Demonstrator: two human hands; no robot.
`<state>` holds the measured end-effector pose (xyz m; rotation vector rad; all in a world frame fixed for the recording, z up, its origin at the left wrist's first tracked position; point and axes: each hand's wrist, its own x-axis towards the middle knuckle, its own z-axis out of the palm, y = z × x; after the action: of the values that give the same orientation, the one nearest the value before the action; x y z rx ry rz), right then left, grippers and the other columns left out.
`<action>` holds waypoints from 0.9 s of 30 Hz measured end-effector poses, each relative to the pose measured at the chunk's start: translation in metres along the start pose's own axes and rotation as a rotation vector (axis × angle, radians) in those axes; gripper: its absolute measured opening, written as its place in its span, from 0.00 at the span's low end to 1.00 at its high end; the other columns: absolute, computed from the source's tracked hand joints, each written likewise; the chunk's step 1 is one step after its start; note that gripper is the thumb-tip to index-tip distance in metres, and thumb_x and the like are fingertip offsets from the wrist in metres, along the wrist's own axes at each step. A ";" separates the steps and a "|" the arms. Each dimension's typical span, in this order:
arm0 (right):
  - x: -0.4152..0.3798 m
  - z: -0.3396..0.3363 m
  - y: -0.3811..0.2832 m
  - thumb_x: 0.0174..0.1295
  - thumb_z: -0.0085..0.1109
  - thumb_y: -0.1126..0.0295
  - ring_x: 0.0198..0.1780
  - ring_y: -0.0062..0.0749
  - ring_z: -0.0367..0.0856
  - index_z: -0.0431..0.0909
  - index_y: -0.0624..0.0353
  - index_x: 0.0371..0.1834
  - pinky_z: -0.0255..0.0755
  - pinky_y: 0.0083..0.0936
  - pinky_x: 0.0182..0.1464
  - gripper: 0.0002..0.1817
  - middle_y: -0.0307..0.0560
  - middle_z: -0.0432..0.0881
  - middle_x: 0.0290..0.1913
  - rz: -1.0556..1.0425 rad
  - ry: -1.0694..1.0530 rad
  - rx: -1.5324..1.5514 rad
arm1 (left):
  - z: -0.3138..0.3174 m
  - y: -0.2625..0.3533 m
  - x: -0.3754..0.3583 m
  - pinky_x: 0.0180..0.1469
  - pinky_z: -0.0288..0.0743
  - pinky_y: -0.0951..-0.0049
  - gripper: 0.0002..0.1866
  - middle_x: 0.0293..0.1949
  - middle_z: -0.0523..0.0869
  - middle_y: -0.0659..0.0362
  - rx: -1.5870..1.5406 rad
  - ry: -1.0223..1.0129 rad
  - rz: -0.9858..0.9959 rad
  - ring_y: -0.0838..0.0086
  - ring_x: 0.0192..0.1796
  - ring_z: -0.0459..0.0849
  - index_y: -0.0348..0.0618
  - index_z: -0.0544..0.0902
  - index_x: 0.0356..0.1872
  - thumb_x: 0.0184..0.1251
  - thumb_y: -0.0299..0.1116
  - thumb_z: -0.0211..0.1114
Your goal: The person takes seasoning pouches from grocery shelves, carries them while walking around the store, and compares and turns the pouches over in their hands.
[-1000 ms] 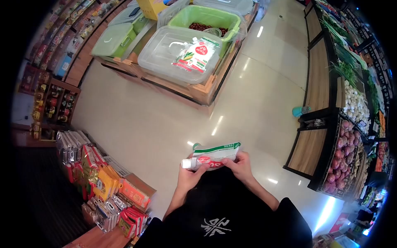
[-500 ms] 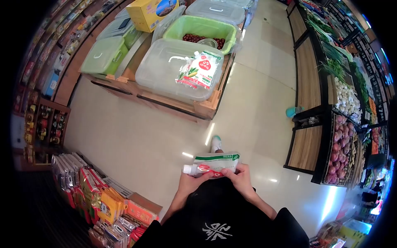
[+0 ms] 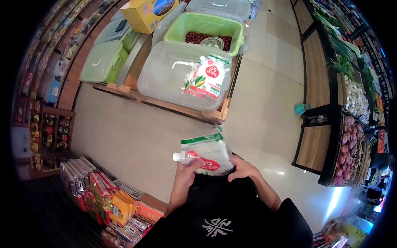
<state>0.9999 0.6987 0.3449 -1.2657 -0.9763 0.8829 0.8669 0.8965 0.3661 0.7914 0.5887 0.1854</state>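
Note:
A white spouted pouch (image 3: 211,153) with a green band, a red label and a white cap is held in front of my body. My left hand (image 3: 185,177) grips its cap end, thumb pressed across the front near the red label. At the pouch's opposite lower corner is my right hand (image 3: 247,170), thumb and fingers apart around that corner. Two similar white pouches (image 3: 210,76) with corn pictures lie overlapping on a clear plastic lid (image 3: 157,78) ahead of me.
A wooden display stand (image 3: 225,110) carries the lid, a green bin (image 3: 178,27) of red dates with a metal bowl (image 3: 213,42), and a yellow box (image 3: 144,16). Packaged goods (image 3: 118,206) stand at lower left. Onions (image 3: 347,144) and garlic (image 3: 355,97) fill the right-hand shelves.
The pouch has tilted and shifted slightly left and up with my left hand. My right thumb has come off its front face. The view has turned a little.

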 end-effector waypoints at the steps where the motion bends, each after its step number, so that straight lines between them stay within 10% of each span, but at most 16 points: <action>1: 0.004 -0.006 0.007 0.49 0.73 0.53 0.51 0.30 0.75 0.72 0.67 0.56 0.67 0.27 0.56 0.38 0.48 0.79 0.51 0.108 -0.014 0.045 | 0.001 0.004 0.012 0.54 0.76 0.70 0.23 0.46 0.82 0.57 0.003 -0.038 -0.009 0.72 0.49 0.82 0.37 0.75 0.53 0.55 0.20 0.69; 4: 0.016 -0.020 0.027 0.54 0.70 0.67 0.45 0.25 0.79 0.78 0.66 0.48 0.71 0.23 0.51 0.21 0.44 0.84 0.41 0.286 0.054 0.137 | 0.005 0.020 0.052 0.59 0.72 0.67 0.27 0.54 0.78 0.55 -0.010 -0.210 -0.067 0.70 0.57 0.77 0.36 0.70 0.59 0.58 0.23 0.67; 9: 0.030 -0.055 0.036 0.54 0.70 0.67 0.47 0.24 0.78 0.77 0.65 0.51 0.72 0.23 0.53 0.23 0.43 0.83 0.44 0.427 0.179 0.431 | -0.008 0.010 0.128 0.64 0.66 0.65 0.33 0.62 0.71 0.53 -0.009 -0.445 -0.286 0.67 0.64 0.70 0.36 0.60 0.67 0.63 0.29 0.64; 16: 0.059 -0.092 0.030 0.52 0.71 0.72 0.42 0.29 0.82 0.76 0.65 0.51 0.80 0.25 0.39 0.23 0.46 0.83 0.45 0.478 0.288 0.758 | 0.039 0.024 0.176 0.61 0.69 0.67 0.29 0.59 0.74 0.53 0.293 -0.269 -0.440 0.70 0.59 0.74 0.37 0.62 0.66 0.67 0.29 0.62; 23: 0.104 -0.118 -0.050 0.52 0.71 0.72 0.50 0.27 0.78 0.75 0.66 0.53 0.74 0.27 0.55 0.25 0.46 0.82 0.48 0.560 0.410 0.684 | 0.070 0.070 0.197 0.61 0.70 0.67 0.29 0.59 0.75 0.53 0.312 -0.248 -0.370 0.69 0.59 0.74 0.37 0.61 0.66 0.67 0.27 0.60; 27: 0.123 -0.119 -0.029 0.55 0.68 0.72 0.45 0.29 0.82 0.73 0.65 0.54 0.80 0.25 0.44 0.24 0.47 0.82 0.48 0.601 0.447 0.798 | 0.074 0.083 0.224 0.61 0.69 0.66 0.28 0.59 0.75 0.53 0.308 -0.227 -0.476 0.68 0.59 0.75 0.36 0.61 0.66 0.67 0.25 0.58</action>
<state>1.1542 0.7694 0.3806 -0.9738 0.1565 1.2098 1.0985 0.9919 0.3707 0.9302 0.5801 -0.4361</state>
